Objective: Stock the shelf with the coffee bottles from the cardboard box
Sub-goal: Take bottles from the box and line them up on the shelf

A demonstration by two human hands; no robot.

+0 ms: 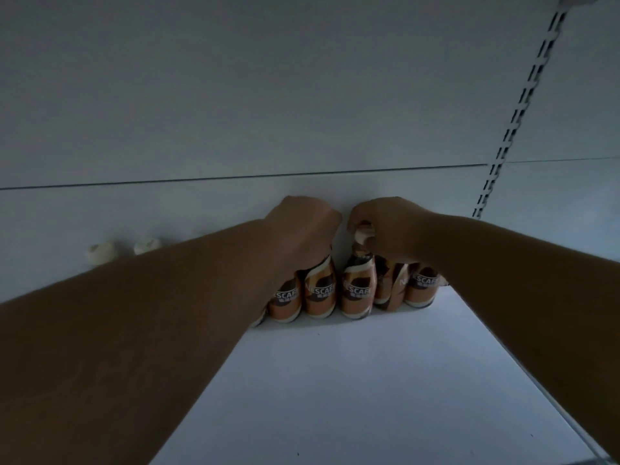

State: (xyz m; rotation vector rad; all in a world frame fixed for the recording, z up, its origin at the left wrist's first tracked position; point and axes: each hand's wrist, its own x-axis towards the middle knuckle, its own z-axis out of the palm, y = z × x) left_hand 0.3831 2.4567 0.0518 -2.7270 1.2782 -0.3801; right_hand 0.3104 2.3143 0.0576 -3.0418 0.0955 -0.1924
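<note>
Several orange-brown coffee bottles stand in a row at the back of a white shelf point(352, 380), against the rear panel. My left hand point(302, 226) is closed over the top of one coffee bottle point(320, 290) left of centre. My right hand point(385, 226) grips the cream cap of another coffee bottle point(357, 290) just right of it. Both arms reach deep into the shelf. More bottles point(421, 286) sit under my right wrist, partly hidden. The cardboard box is out of view.
Two cream bottle caps point(100, 253) show above my left forearm at the far left of the row. A slotted metal upright point(516, 112) runs up the back panel on the right. The shelf's front edge lies at the lower right.
</note>
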